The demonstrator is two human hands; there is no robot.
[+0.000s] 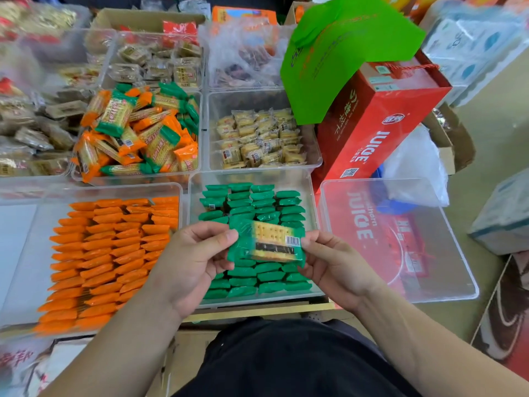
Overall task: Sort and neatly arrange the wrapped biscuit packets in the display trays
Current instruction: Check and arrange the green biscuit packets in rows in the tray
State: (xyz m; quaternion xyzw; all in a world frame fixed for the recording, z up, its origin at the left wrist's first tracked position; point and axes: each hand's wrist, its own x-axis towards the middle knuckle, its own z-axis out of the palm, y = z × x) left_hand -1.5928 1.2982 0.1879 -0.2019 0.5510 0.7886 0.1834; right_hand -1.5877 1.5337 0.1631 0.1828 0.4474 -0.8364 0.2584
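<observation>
At lower centre, over the tray (252,174) of green rows, pinches a green packet (269,242) by both ends, left hand (194,262) and right hand (335,267), likely squaring it to slot in edgewise.

Green pkt (266,243), orange pkts (108,253).

This is looking like a shop floor, at a loose-snack display. Clear plastic display trays (257,175) are sitting edge to edge, all holding wrapped goods in bulk: orange-wrapped biscuit packets (108,253) lying in rows, green-wrapped biscuit packets (259,203) lying in rows, a mixed heap of orange and green packets (137,130), small pale yellow wrapped cakes (257,136). A red cardboard gift box printed JUICE (372,130) is standing beside them, with a brown cardboard carton (143,20) sitting behind.
</observation>
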